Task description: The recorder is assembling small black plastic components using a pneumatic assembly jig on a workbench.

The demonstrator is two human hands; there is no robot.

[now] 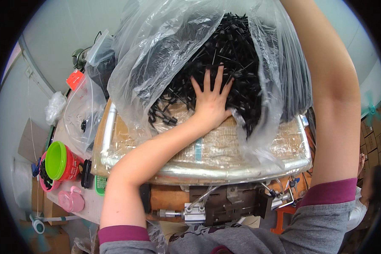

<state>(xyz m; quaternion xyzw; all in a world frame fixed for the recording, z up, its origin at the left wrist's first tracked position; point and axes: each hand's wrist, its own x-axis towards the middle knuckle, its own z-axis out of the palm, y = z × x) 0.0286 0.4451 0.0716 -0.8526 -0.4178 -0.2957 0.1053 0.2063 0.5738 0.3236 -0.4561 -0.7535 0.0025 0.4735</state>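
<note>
My left hand [212, 96] rests with fingers spread on a heap of small black plastic parts [241, 63], many with thin stems. The parts spill from a large clear plastic bag [156, 55], whose mouth gapes around them. Below the wrist is a tape-covered cardboard surface [216, 144] with a thick, shiny rounded front edge. A few loose black parts [163, 116] lie left of the hand on that surface. My right arm reaches up along the bag's right side, and its hand is beyond the top of the picture.
On the left table stand a green bucket [56, 161] in a red one, a pink cup [71, 200] and a clear bag [86, 110]. A metal fixture with a cylinder [194, 213] sits below the cardboard. Another person's sleeve [357, 211] shows at the right.
</note>
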